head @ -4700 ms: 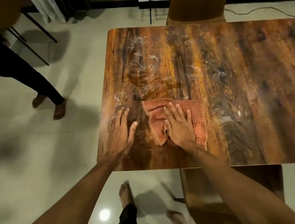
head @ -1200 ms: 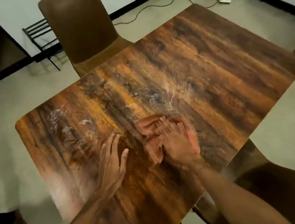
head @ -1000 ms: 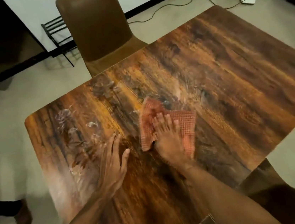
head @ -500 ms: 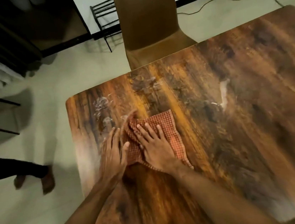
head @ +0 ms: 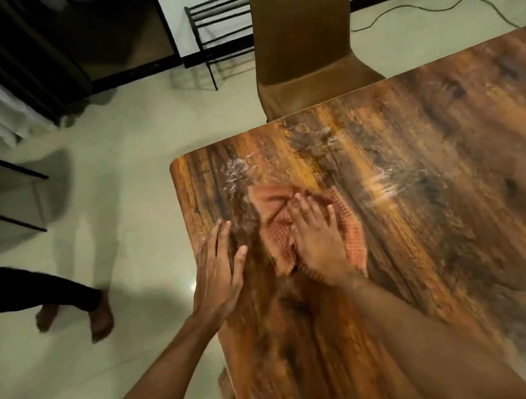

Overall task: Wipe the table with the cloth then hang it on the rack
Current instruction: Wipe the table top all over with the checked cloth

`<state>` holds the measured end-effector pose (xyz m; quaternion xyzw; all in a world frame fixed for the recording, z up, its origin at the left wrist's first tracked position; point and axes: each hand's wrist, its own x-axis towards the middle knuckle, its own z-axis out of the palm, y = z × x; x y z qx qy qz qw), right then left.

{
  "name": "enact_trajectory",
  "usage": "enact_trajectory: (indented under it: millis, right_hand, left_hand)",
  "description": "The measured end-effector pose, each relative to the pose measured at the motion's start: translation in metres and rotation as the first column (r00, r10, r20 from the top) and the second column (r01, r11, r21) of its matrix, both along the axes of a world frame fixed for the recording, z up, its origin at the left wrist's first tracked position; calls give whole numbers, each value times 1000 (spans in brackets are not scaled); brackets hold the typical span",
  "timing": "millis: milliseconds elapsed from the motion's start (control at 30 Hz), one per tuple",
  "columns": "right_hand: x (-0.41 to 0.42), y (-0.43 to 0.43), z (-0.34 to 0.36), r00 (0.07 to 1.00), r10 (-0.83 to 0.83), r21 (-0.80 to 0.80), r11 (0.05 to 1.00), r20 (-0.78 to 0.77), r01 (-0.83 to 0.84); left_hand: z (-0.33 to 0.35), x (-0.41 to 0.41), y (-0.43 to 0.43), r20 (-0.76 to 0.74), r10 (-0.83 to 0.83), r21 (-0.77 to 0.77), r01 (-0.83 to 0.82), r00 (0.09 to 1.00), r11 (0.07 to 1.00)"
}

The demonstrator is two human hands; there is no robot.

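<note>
An orange-red checked cloth (head: 278, 230) lies rumpled on the wooden table (head: 438, 211) near its left end. My right hand (head: 318, 242) presses flat on the cloth, fingers spread and pointing away from me. My left hand (head: 218, 267) rests flat and empty on the table's left edge, just left of the cloth. White smears (head: 235, 173) show on the wood beyond the cloth. A black metal rack (head: 217, 26) stands against the far wall.
A brown chair (head: 301, 35) is tucked in at the table's far side, next to the rack. Another person's legs and bare feet (head: 69, 306) stand on the tiled floor at left. A cable (head: 430, 9) runs along the floor at the back right.
My right hand has slid the cloth leftward over the table to its left end and a little forward. The left hand has stayed flat beside it. My view has swung left.
</note>
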<state>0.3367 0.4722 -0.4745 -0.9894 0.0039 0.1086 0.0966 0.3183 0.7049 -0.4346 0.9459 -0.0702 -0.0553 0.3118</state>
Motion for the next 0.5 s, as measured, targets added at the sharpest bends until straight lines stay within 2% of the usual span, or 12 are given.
enact_trajectory:
  millis: [67,100,200,267,300,367,433,500]
  right_hand:
    - [12,2,7,974,-223,0,975,-34,223]
    - [11,25,7,973,-232,-1,973,-16,232]
    - [-15,112,-1,999,26,41,999,-20,-25]
    - [-15,114,1,993,119,75,990,-4,-118]
    - [-8,98,3,997,71,70,995,-9,-70]
    - [-2,58,12,982,-180,25,983,-62,182]
    - [-14,35,22,895,-428,3,902,-123,432]
    - [-37,63,23,883,-457,-43,889,-104,455]
  left_hand:
    - [-2,7,11,11,-33,-22,33,999,999]
    - [-4,12,20,15,-55,-37,56,998,998]
    - [-5,22,42,5,-105,-79,105,995,991]
    - [-7,27,55,14,-139,-101,140,990,985]
    - [-8,30,61,10,-157,-104,157,988,982]
    - [-8,35,69,-17,-192,-116,189,981,975]
    - [-7,38,70,-14,-201,-130,197,980,972]
    - [-3,40,66,-15,-205,-162,200,979,966]
